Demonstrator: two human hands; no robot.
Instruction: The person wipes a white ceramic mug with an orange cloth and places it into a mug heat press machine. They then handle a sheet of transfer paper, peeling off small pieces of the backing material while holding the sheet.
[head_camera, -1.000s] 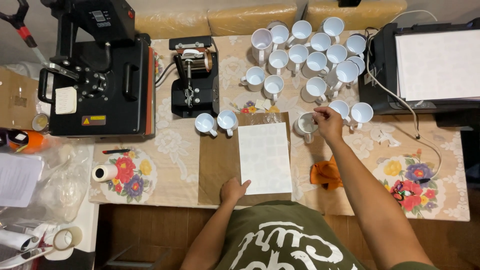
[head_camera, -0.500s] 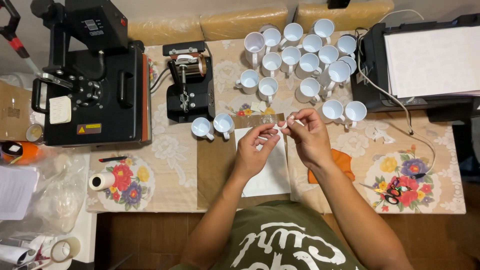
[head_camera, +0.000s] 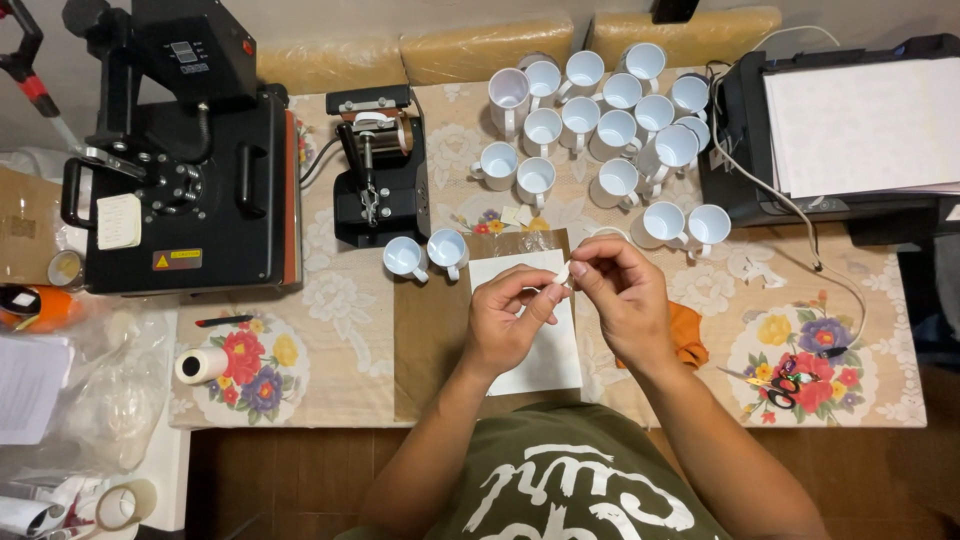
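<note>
My left hand (head_camera: 508, 318) and my right hand (head_camera: 622, 290) meet above a white sheet of paper (head_camera: 530, 325) that lies on a brown paper mat (head_camera: 425, 330). Between the fingertips of both hands is a small pale strip, apparently tape (head_camera: 563, 272). Two small white mugs (head_camera: 425, 255) stand just beyond the mat, to the left of my hands. An orange cloth (head_camera: 688, 335) lies under my right wrist.
Several white mugs (head_camera: 600, 110) crowd the back of the flowered tablecloth (head_camera: 320, 330). A mug press (head_camera: 378, 165) and a large black heat press (head_camera: 190, 150) stand at left, a printer (head_camera: 850, 130) at right. Scissors (head_camera: 775, 385) lie at front right, a tape roll (head_camera: 200, 365) at front left.
My right hand came back from the mugs and my left hand rose off the paper; both now meet over the sheet, pinching the small strip.
</note>
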